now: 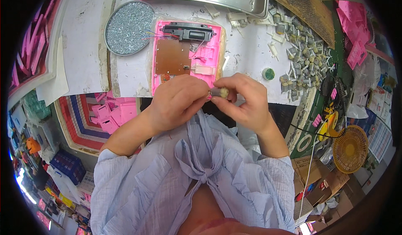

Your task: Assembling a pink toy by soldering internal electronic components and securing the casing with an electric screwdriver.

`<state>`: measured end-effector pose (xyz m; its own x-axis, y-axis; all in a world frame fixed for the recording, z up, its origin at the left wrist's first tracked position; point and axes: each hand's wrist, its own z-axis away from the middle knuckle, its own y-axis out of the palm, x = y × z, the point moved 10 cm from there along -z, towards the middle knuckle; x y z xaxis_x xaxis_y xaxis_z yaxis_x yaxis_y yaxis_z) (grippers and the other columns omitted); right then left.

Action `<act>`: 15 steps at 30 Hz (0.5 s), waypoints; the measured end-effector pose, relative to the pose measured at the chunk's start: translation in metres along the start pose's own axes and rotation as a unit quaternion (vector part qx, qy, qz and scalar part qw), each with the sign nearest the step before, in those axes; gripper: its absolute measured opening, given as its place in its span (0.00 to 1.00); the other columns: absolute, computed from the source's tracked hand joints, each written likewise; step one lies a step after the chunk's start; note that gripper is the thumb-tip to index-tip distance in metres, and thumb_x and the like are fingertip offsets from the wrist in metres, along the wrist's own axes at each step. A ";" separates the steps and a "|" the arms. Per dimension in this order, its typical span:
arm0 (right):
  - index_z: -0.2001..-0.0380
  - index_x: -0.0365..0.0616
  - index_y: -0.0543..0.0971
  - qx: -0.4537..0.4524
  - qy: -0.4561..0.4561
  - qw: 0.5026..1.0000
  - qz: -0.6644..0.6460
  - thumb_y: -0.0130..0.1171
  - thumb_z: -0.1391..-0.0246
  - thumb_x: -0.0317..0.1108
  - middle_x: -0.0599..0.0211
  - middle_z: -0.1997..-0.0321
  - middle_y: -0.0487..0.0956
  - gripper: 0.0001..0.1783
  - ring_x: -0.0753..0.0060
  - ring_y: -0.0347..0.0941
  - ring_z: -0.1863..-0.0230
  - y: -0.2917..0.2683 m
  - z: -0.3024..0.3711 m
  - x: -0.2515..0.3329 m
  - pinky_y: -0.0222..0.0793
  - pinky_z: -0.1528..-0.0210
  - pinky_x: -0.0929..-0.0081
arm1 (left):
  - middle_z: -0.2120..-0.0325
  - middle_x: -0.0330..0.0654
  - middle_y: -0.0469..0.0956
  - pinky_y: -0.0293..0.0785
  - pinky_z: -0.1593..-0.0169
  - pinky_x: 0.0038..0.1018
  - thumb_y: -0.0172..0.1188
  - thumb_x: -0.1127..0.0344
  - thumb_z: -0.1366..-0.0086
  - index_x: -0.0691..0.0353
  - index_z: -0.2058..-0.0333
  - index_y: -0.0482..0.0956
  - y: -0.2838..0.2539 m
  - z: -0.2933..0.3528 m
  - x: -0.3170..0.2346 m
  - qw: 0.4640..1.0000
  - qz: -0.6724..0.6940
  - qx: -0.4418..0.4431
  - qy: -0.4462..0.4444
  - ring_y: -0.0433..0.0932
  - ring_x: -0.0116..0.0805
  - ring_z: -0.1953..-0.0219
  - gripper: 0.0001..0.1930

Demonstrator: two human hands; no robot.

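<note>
Between my two hands, at the near edge of the bench, is a small grey cylinder with a yellowish end (219, 93). My right hand (247, 102) pinches it between thumb and fingers. Fingertips of my left hand (179, 100) close on its other end, where a bit of pink shows; what exactly they grip there is hidden. Just beyond lies an open pink plastic housing (158, 82) on a padded mat. Inside the housing sit a brown circuit board (172, 56), a black module (188, 32) with thin wires, and a clear-white piece (202, 70).
A round tray of screws (130, 27) stands left of the housing, a divided steel tray (234, 4) behind it. Many grey cylinders with white plastic parts (303, 52) are heaped at right, near a small green-topped round piece (268, 73). Pink parts fill a striped basket (86, 124).
</note>
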<state>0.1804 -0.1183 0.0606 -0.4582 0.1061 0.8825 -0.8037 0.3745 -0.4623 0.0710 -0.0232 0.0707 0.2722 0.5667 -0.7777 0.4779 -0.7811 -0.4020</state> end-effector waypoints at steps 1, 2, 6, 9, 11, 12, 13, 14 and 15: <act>0.58 0.44 0.84 -0.006 -0.038 0.999 0.000 0.75 0.58 0.26 0.64 0.66 0.82 0.20 0.63 0.77 0.69 -0.001 -0.002 0.009 0.73 0.67 0.69 | 0.65 0.45 0.82 0.79 0.61 0.35 0.70 0.80 0.46 0.62 0.60 0.78 -0.001 0.000 0.001 1.000 0.006 0.003 -0.007 0.83 0.46 0.64 0.15; 0.59 0.44 0.84 -0.013 -0.076 0.997 0.000 0.74 0.59 0.25 0.64 0.66 0.81 0.20 0.61 0.78 0.68 -0.001 -0.003 0.018 0.73 0.67 0.68 | 0.65 0.45 0.82 0.79 0.60 0.34 0.70 0.80 0.46 0.62 0.60 0.78 -0.001 0.000 0.006 0.998 0.042 0.008 -0.034 0.83 0.45 0.64 0.15; 0.58 0.43 0.84 -0.052 -0.140 0.989 -0.002 0.72 0.61 0.21 0.63 0.62 0.81 0.21 0.59 0.78 0.66 0.000 0.001 0.024 0.75 0.66 0.67 | 0.65 0.44 0.82 0.79 0.58 0.33 0.71 0.79 0.46 0.63 0.62 0.78 -0.001 0.001 0.019 0.985 0.142 0.009 -0.100 0.83 0.44 0.63 0.14; 0.57 0.44 0.83 -0.049 -0.149 0.987 0.015 0.72 0.61 0.21 0.61 0.61 0.81 0.22 0.58 0.78 0.65 0.002 0.002 0.026 0.75 0.65 0.67 | 0.64 0.45 0.82 0.78 0.57 0.33 0.71 0.79 0.46 0.63 0.62 0.78 -0.003 0.001 0.016 0.991 0.103 0.013 -0.085 0.82 0.44 0.62 0.14; 0.57 0.44 0.83 -0.045 -0.160 0.986 0.028 0.73 0.61 0.21 0.62 0.60 0.81 0.23 0.58 0.78 0.65 0.003 0.001 0.029 0.76 0.65 0.67 | 0.62 0.46 0.81 0.77 0.57 0.33 0.71 0.79 0.47 0.63 0.62 0.78 -0.005 0.000 0.011 0.997 0.045 0.011 -0.065 0.81 0.45 0.60 0.14; 0.57 0.45 0.83 -0.047 -0.158 0.986 0.035 0.73 0.61 0.21 0.62 0.60 0.81 0.23 0.58 0.78 0.65 0.003 0.000 0.029 0.76 0.64 0.67 | 0.60 0.47 0.80 0.77 0.57 0.33 0.71 0.79 0.47 0.63 0.62 0.78 -0.006 0.000 0.009 0.998 0.014 0.005 -0.055 0.81 0.45 0.59 0.14; 0.57 0.45 0.83 -0.048 -0.156 0.986 0.040 0.74 0.60 0.22 0.62 0.60 0.82 0.23 0.58 0.79 0.65 0.003 0.000 0.030 0.76 0.64 0.67 | 0.59 0.47 0.79 0.77 0.57 0.33 0.71 0.79 0.47 0.63 0.62 0.78 -0.007 -0.001 0.006 0.999 -0.017 0.000 -0.046 0.80 0.45 0.58 0.14; 0.57 0.45 0.83 -0.049 -0.153 0.986 0.046 0.74 0.60 0.22 0.62 0.60 0.82 0.23 0.58 0.79 0.65 0.003 0.000 0.030 0.76 0.64 0.67 | 0.58 0.48 0.79 0.77 0.56 0.33 0.71 0.79 0.47 0.63 0.62 0.78 -0.007 0.000 0.007 0.999 -0.025 0.000 -0.049 0.80 0.45 0.57 0.15; 0.57 0.45 0.83 -0.058 -0.154 0.985 0.045 0.74 0.60 0.22 0.61 0.60 0.82 0.22 0.58 0.79 0.65 0.002 0.001 0.028 0.77 0.64 0.67 | 0.56 0.49 0.78 0.77 0.56 0.33 0.71 0.79 0.47 0.63 0.62 0.78 -0.006 0.001 0.009 0.998 -0.033 0.000 -0.051 0.79 0.45 0.57 0.15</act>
<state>0.1657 -0.1152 0.0848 -0.6332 -0.1333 0.7624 -0.7141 0.4806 -0.5090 0.0696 -0.0140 0.0656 0.1541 0.5870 -0.7948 0.4923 -0.7431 -0.4534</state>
